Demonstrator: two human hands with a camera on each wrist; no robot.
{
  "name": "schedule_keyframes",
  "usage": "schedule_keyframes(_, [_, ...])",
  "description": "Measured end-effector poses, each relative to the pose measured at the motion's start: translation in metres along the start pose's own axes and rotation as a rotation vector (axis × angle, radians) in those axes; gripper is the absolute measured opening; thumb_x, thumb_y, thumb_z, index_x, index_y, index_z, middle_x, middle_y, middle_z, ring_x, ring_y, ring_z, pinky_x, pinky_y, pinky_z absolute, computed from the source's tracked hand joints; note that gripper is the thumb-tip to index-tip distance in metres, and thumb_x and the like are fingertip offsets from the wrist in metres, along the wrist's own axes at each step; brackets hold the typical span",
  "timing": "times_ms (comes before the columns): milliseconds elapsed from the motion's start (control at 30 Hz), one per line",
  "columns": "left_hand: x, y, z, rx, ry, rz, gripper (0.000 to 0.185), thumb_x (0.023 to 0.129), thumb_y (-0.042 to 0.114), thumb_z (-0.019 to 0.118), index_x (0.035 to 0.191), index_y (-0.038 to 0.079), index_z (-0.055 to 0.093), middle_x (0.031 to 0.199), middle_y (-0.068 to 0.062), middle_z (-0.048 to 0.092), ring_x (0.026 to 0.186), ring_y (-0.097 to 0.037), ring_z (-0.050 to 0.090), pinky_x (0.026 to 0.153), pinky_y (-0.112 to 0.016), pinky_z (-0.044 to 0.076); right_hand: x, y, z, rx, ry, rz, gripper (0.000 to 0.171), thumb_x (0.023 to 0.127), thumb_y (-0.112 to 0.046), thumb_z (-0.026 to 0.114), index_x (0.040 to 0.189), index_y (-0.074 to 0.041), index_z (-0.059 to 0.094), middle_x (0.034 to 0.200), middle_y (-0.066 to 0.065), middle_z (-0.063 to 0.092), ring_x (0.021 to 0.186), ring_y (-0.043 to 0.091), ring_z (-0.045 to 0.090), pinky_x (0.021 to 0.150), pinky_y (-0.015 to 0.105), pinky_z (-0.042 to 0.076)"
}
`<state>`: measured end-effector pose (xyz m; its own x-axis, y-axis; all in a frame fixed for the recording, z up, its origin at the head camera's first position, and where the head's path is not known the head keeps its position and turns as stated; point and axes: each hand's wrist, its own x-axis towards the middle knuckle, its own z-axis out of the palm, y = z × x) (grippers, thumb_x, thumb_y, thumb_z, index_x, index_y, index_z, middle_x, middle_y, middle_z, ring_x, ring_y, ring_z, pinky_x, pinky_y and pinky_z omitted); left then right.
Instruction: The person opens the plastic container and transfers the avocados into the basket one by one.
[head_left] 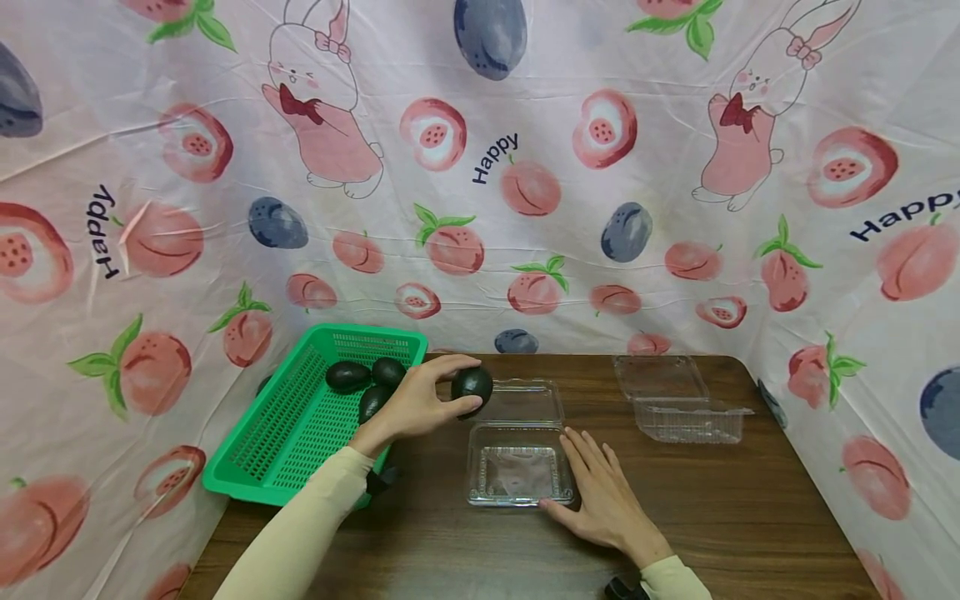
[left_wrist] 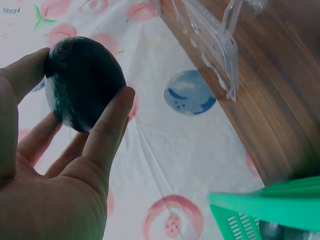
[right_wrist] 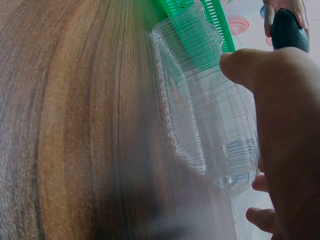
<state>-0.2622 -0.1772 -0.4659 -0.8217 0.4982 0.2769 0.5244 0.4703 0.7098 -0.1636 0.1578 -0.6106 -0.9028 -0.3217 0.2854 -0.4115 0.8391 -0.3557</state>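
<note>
My left hand [head_left: 423, 398] holds a dark green avocado [head_left: 472, 388] between thumb and fingertips, raised over the hinge side of a clear plastic clamshell box [head_left: 521, 471]. In the left wrist view the avocado [left_wrist: 85, 82] shows its stem end and glossy skin. The box lies with its lid [head_left: 525, 400] folded back on the table, and only bare plastic shows inside its base. Against the box's right side rests my right hand [head_left: 600, 500], fingers extended and thumb at the front corner. The right wrist view shows the box [right_wrist: 205, 105] beside that thumb.
On the left stands a green plastic basket [head_left: 255, 417] with several dark avocados [head_left: 348, 377] at its far right end. A second clear box [head_left: 690, 421], lid up, sits at the back right of the wooden table [head_left: 450, 542]. A fruit-patterned cloth [head_left: 540, 333] hangs behind.
</note>
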Motion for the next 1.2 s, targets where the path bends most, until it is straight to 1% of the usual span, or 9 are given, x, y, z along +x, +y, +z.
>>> schedule_keyframes(200, [-0.003,-0.006,-0.009,0.029,0.043,0.002,0.06,0.099,0.022,0.091,0.153,0.008,0.069,0.156,-0.015,0.068,0.136,-0.037,0.074,0.102,-0.043,0.069,0.001,0.001,-0.001,-0.001,-0.005,-0.002,0.111,0.094,-0.069,0.08,0.174,-0.003,0.04,0.181,0.017,0.044,0.169,0.046,0.04,0.133,0.075,0.033])
schedule_keyframes(333, [-0.006,-0.007,-0.016,0.027,0.057,-0.026,0.06,0.099,0.022,0.09,0.154,0.009,0.069,0.159,-0.017,0.066,0.136,-0.04,0.075,0.094,-0.039,0.071,0.002,0.003,-0.001,-0.001,0.0,-0.006,0.11,0.094,-0.068,0.08,0.174,-0.003,0.041,0.18,0.017,0.045,0.168,0.047,0.041,0.133,0.075,0.034])
schedule_keyframes(433, [-0.008,-0.007,-0.023,0.024,0.066,-0.052,0.06,0.1,0.022,0.09,0.155,0.01,0.068,0.159,-0.018,0.066,0.135,-0.043,0.075,0.092,-0.039,0.072,0.002,0.004,-0.001,-0.001,0.005,-0.009,0.109,0.094,-0.067,0.08,0.173,-0.002,0.043,0.179,0.018,0.046,0.168,0.047,0.041,0.132,0.075,0.034])
schedule_keyframes(600, [-0.011,-0.011,-0.031,0.032,0.102,-0.073,0.061,0.099,0.022,0.09,0.155,0.011,0.069,0.16,-0.018,0.066,0.142,-0.042,0.07,0.109,-0.054,0.066,0.003,0.005,-0.001,0.005,-0.006,-0.005,0.11,0.094,-0.068,0.08,0.173,-0.002,0.042,0.18,0.018,0.045,0.168,0.047,0.041,0.133,0.075,0.033])
schedule_keyframes(667, [-0.013,-0.014,-0.034,0.047,0.115,-0.082,0.062,0.099,0.023,0.091,0.156,0.011,0.068,0.162,-0.018,0.065,0.141,-0.041,0.071,0.112,-0.058,0.063,0.003,0.005,-0.002,0.008,-0.011,-0.004,0.11,0.094,-0.068,0.08,0.173,-0.002,0.042,0.18,0.018,0.045,0.169,0.047,0.04,0.133,0.075,0.033])
schedule_keyframes(800, [-0.017,-0.018,-0.04,0.071,0.127,-0.119,0.064,0.099,0.028,0.091,0.157,0.014,0.068,0.163,-0.016,0.065,0.134,-0.043,0.076,0.107,-0.058,0.066,0.005,0.005,-0.003,0.006,-0.014,-0.005,0.11,0.094,-0.068,0.079,0.174,-0.003,0.041,0.18,0.018,0.044,0.169,0.047,0.04,0.133,0.075,0.033])
schedule_keyframes(900, [-0.02,-0.021,-0.046,0.078,0.136,-0.139,0.064,0.099,0.029,0.091,0.157,0.015,0.068,0.162,-0.014,0.066,0.135,-0.044,0.076,0.106,-0.06,0.066,0.006,0.006,-0.003,0.003,-0.02,-0.003,0.11,0.095,-0.069,0.079,0.174,-0.003,0.041,0.181,0.017,0.044,0.169,0.046,0.039,0.134,0.075,0.033])
schedule_keyframes(1033, [-0.023,-0.025,-0.052,0.068,0.145,-0.138,0.063,0.1,0.027,0.09,0.157,0.013,0.067,0.161,-0.017,0.066,0.139,-0.048,0.072,0.108,-0.061,0.065,0.006,0.006,-0.005,0.002,-0.026,-0.003,0.11,0.095,-0.069,0.078,0.174,-0.003,0.04,0.181,0.017,0.043,0.169,0.046,0.039,0.134,0.075,0.032])
schedule_keyframes(1200, [-0.027,-0.027,-0.061,0.058,0.152,-0.139,0.061,0.102,0.024,0.087,0.158,0.012,0.066,0.162,-0.02,0.064,0.139,-0.053,0.07,0.1,-0.058,0.069,0.007,0.007,-0.006,-0.002,-0.022,-0.01,0.11,0.095,-0.068,0.079,0.174,-0.002,0.041,0.181,0.017,0.043,0.169,0.046,0.039,0.134,0.074,0.033])
